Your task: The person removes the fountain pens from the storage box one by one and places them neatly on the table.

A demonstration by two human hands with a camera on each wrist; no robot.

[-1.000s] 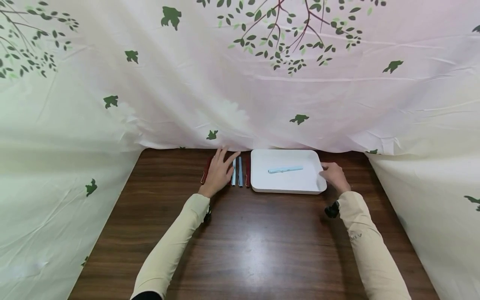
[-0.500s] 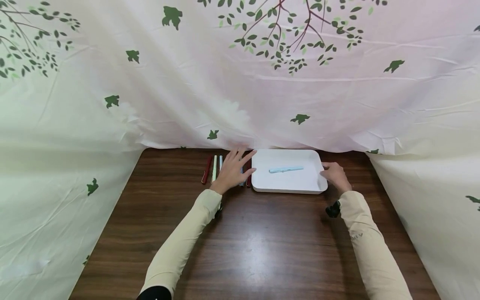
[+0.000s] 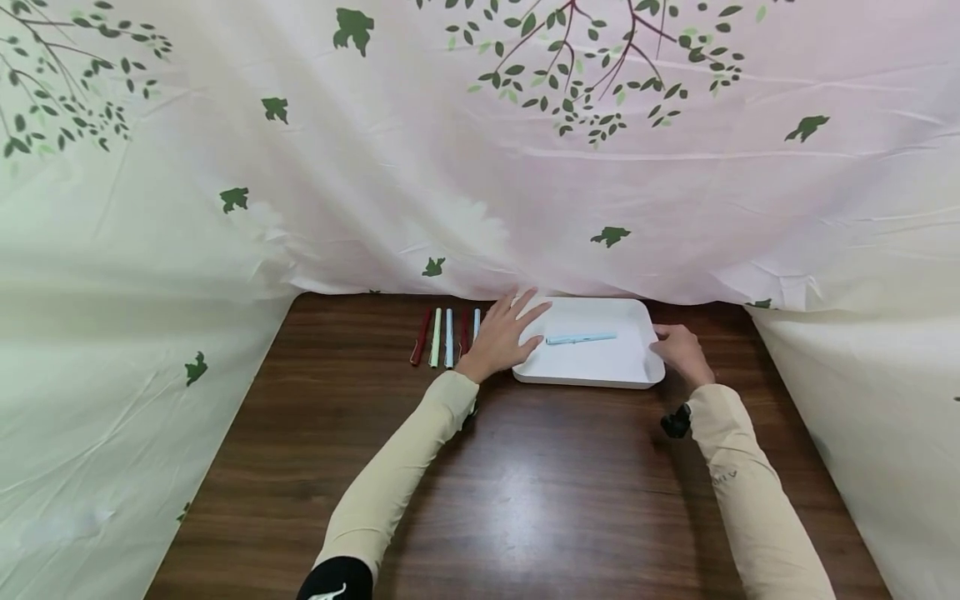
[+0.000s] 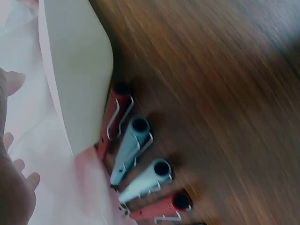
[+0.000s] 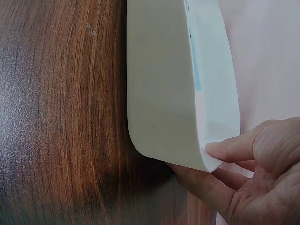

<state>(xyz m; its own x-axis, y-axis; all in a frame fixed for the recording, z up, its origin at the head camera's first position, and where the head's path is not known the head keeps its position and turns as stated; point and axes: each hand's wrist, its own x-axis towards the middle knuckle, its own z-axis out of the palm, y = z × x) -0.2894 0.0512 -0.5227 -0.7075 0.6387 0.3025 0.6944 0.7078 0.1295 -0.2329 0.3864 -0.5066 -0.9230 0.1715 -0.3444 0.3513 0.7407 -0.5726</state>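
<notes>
My left hand (image 3: 495, 340) is spread over the left end of a white tray (image 3: 585, 365), fingers apart and nothing in its grasp. At the tray's right end, my right hand (image 3: 681, 354) pinches the rim; the right wrist view shows its thumb (image 5: 229, 149) on the inner side and fingers underneath. Inside the tray lies a light blue pen (image 3: 581, 338). A row of capped pens with wire clips lines up left of the tray: a red pen (image 3: 421, 337), a pale green pen (image 3: 436, 337), a light blue pen (image 3: 449, 337) and several more, partly hidden by my left hand.
Everything rests on a dark wooden table (image 3: 517, 483). A pale cloth (image 3: 480, 167) printed with leaves hangs along its back edge and sides. In the left wrist view, one red pen (image 4: 112, 115) lies right beside the tray wall (image 4: 77, 70).
My left hand has moved right, from above the pens to the tray's left end, uncovering pens on the left. My right hand keeps its hold on the rim. The head view has shifted slightly.
</notes>
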